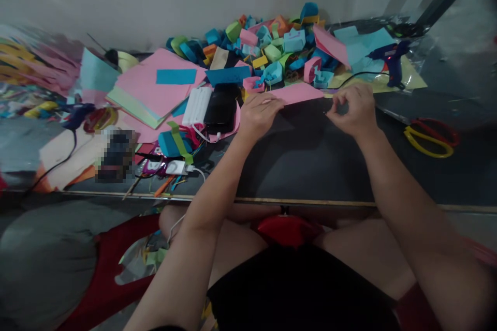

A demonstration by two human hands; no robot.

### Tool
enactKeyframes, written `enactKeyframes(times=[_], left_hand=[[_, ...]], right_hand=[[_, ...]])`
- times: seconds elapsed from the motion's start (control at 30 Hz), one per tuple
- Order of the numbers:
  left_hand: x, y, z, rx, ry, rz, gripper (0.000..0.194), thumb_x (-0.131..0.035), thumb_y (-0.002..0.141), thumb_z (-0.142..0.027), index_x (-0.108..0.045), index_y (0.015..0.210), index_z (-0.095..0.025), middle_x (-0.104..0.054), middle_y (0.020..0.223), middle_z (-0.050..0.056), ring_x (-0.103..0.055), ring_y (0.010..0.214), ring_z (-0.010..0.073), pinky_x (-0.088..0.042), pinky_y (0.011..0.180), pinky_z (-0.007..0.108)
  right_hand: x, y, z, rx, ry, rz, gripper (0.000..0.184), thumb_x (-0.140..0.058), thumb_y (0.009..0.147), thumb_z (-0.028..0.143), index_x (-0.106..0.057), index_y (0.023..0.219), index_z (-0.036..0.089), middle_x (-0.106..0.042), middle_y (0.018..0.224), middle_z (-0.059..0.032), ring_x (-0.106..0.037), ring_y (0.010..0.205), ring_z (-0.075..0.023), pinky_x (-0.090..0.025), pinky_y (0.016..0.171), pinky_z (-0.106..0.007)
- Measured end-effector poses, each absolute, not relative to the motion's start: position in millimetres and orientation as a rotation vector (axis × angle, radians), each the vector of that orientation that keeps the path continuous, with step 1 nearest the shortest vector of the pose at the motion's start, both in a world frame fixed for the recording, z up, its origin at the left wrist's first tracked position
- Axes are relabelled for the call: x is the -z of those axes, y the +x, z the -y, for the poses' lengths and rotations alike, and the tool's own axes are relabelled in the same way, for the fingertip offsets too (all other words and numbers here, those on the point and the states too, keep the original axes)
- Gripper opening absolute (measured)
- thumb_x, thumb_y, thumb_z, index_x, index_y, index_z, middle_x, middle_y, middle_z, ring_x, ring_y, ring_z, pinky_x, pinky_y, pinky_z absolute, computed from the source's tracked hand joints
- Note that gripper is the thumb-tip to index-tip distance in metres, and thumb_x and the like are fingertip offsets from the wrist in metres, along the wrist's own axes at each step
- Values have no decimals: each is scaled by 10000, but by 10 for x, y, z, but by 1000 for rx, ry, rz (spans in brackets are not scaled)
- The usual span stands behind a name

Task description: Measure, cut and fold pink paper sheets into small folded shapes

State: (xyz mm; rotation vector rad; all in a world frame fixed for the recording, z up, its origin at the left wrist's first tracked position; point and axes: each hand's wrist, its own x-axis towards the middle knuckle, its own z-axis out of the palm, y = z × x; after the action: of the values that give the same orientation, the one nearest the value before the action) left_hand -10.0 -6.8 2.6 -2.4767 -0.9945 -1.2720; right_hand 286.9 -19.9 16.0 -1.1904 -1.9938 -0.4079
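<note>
A pink paper strip (298, 93) lies angled over the dark table, its left end under the fingers of my left hand (261, 114), which is closed on it. Just right of the strip, my right hand (354, 108) is raised with thumb and forefinger curled into a pinch. A tiny dark speck shows at those fingertips, too small to name. Beyond both hands sits a heap of folded paper pieces (272, 51) in blue, green, pink and orange. A blue glue gun (393, 59) rests on yellow and light blue sheets behind my right hand.
Scissors with red and yellow handles (429, 138) lie at the right. Left of my left hand are a black phone (220, 108), a white power bank (197, 106) and stacked pink sheets (143, 80). A second glue gun (75, 114) lies farther left. The table edge (303, 201) runs before my lap.
</note>
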Motion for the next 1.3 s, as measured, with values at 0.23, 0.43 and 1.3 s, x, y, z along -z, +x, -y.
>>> enactKeyframes(times=[0.23,0.43,1.3], left_hand=[[0,32,166,1180,-2471,780,286,-486,1084,-212,-772,1099,-209,-828,1036,65,-760,1036,183,-564,888,348],[2,20,174,1213,-2552,788,266,-500,1089,-224,-752,1174,-218,-819,1090,80,-752,1110,191,-575,924,372],[25,-57,43,1206,-2560,867,273,-531,1079,-286,-794,1093,-216,-811,1006,75,-751,1019,185,-554,905,356]], right_hand=[[-135,2593,326,242,-1134,1988,299,-653,700,165,-383,766,277,-665,812,-27,-669,914,-295,-518,943,-568],[-106,2622,268,136,-1162,2058,227,-633,705,157,-449,769,274,-629,798,-26,-669,981,-310,-498,1006,-577],[-171,2656,326,113,-1071,1949,256,-664,761,200,-429,807,290,-714,850,-39,-681,920,-291,-517,956,-539]])
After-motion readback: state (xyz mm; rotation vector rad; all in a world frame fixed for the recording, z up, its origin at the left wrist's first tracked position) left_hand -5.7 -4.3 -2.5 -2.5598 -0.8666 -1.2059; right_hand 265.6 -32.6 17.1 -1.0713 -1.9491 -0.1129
